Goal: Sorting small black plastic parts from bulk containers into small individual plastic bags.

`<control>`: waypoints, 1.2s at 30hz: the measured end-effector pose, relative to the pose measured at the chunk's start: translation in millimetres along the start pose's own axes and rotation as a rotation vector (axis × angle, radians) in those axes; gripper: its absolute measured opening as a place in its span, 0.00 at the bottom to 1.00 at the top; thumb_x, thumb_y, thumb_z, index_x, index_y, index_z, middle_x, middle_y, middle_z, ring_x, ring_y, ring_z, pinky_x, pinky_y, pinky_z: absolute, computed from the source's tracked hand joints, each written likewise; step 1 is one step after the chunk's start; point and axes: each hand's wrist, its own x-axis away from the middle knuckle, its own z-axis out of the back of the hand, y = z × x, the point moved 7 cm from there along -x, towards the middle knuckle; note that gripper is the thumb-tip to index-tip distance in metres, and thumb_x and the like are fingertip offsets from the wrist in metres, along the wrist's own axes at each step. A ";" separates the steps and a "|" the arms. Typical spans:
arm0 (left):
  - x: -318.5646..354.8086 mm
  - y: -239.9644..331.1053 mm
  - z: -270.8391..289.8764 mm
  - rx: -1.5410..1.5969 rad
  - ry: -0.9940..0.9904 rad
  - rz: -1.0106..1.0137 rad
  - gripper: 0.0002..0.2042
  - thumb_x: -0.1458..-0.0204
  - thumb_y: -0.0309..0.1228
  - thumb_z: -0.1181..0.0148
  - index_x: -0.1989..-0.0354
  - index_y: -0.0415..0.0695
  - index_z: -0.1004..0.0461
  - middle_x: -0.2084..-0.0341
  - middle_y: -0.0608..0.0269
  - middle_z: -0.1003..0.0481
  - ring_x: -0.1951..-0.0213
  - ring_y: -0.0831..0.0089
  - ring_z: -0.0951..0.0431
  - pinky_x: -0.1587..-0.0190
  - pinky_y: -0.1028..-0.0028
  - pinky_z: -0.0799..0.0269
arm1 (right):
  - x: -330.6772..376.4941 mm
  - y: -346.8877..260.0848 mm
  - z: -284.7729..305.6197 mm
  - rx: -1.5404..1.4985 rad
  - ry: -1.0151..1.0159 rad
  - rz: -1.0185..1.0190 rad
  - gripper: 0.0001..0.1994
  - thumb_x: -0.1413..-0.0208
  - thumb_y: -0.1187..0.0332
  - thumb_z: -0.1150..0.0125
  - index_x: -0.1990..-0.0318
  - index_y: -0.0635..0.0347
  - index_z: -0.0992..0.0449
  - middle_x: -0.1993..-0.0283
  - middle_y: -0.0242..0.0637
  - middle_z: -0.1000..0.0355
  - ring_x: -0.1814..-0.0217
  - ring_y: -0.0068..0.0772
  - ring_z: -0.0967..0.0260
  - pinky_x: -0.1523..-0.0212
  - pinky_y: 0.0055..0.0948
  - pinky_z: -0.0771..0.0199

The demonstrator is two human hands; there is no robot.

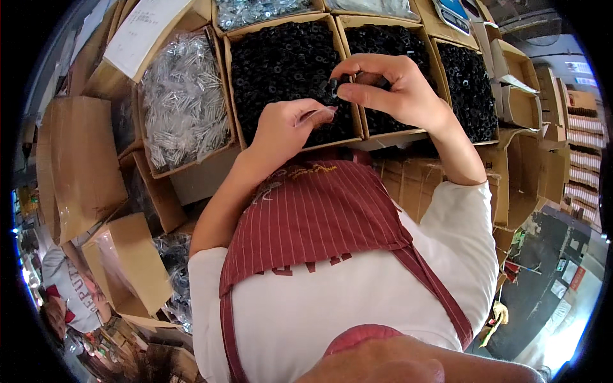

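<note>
My left hand [281, 131] is closed in a pinch on what looks like a small clear plastic bag [314, 115], only its edge showing. Up and to the right, my right hand [399, 89] has its thumb and fingers curled around several small black ring-like parts [338, 84], which stick out at the fingertips near the bag. Both hands are above a cardboard box of black ring-shaped parts [281, 64]. A second box of black parts [389, 41] lies partly behind my right hand.
Left of these stands a box of silver pin-like pieces in clear plastic [182, 96], with a paper sheet [143, 35] above it. To the right is another box of black parts [469, 83] below a blue and white device [453, 14]. Brown cartons [83, 166] crowd the left side.
</note>
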 end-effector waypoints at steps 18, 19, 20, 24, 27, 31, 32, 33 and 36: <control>2.0 4.7 11.3 0.303 0.129 -0.020 0.15 0.52 0.29 0.27 0.61 0.41 0.27 0.69 0.64 0.23 0.65 0.80 0.25 0.61 0.76 0.29 | -13.5 -12.1 -25.2 0.142 -0.089 0.079 0.12 0.40 0.69 0.37 0.51 0.62 0.21 0.79 0.27 0.32 0.78 0.11 0.44 0.79 0.20 0.45; 2.5 2.8 9.8 0.316 0.106 -0.001 0.16 0.51 0.28 0.28 0.57 0.40 0.27 0.65 0.64 0.24 0.60 0.77 0.24 0.56 0.73 0.26 | -15.6 -13.1 -24.8 0.108 -0.113 0.026 0.12 0.38 0.66 0.38 0.51 0.61 0.21 0.80 0.25 0.35 0.79 0.10 0.46 0.81 0.19 0.47; 3.1 0.9 8.3 0.330 0.083 0.018 0.17 0.49 0.28 0.29 0.53 0.39 0.28 0.61 0.63 0.25 0.55 0.74 0.23 0.51 0.71 0.23 | -18.1 -14.5 -24.6 0.108 -0.118 0.028 0.12 0.38 0.66 0.38 0.51 0.61 0.21 0.80 0.25 0.35 0.79 0.10 0.46 0.81 0.19 0.47; 2.6 -4.7 4.0 0.436 0.070 0.061 0.15 0.48 0.29 0.30 0.55 0.39 0.27 0.63 0.64 0.24 0.57 0.75 0.23 0.54 0.71 0.24 | -25.1 7.1 -26.7 -0.430 -0.242 -0.260 0.24 0.32 0.50 0.50 0.42 0.63 0.29 0.69 0.27 0.33 0.80 0.11 0.46 0.87 0.14 0.55; 3.3 -8.9 -0.1 0.517 0.053 0.133 0.14 0.48 0.28 0.30 0.56 0.40 0.26 0.64 0.65 0.24 0.57 0.76 0.23 0.56 0.73 0.26 | -29.5 14.6 -33.0 -0.586 -0.312 -0.350 0.30 0.31 0.44 0.59 0.39 0.63 0.32 0.56 0.34 0.30 0.72 0.16 0.40 0.85 0.16 0.45; 6.7 -3.1 -3.4 0.610 0.075 0.172 0.15 0.49 0.28 0.29 0.56 0.39 0.26 0.63 0.64 0.23 0.57 0.75 0.23 0.53 0.72 0.27 | -35.2 20.9 -44.7 -0.869 -0.303 -0.365 0.23 0.32 0.55 0.53 0.37 0.59 0.32 0.44 0.36 0.28 0.54 0.27 0.30 0.53 0.26 0.28; 7.2 -0.8 -3.5 0.670 0.097 0.166 0.16 0.49 0.28 0.29 0.55 0.38 0.26 0.62 0.64 0.23 0.57 0.74 0.23 0.52 0.72 0.27 | -36.2 24.9 -45.9 -0.870 -0.305 -0.367 0.23 0.32 0.55 0.53 0.37 0.59 0.32 0.44 0.36 0.28 0.54 0.27 0.30 0.53 0.26 0.28; 7.4 -1.5 -3.5 0.671 0.101 0.168 0.16 0.49 0.28 0.29 0.55 0.38 0.26 0.62 0.64 0.23 0.57 0.74 0.23 0.52 0.72 0.27 | -38.1 26.0 -48.7 -0.917 -0.331 -0.337 0.22 0.33 0.60 0.53 0.36 0.61 0.34 0.42 0.37 0.30 0.52 0.27 0.31 0.51 0.27 0.29; 8.6 -7.8 -7.0 0.658 0.090 0.233 0.16 0.50 0.29 0.28 0.55 0.38 0.26 0.62 0.63 0.23 0.57 0.74 0.23 0.51 0.72 0.27 | -40.1 23.5 -54.6 -1.093 -0.332 -0.352 0.25 0.41 0.72 0.54 0.35 0.65 0.38 0.41 0.41 0.33 0.49 0.29 0.33 0.47 0.30 0.29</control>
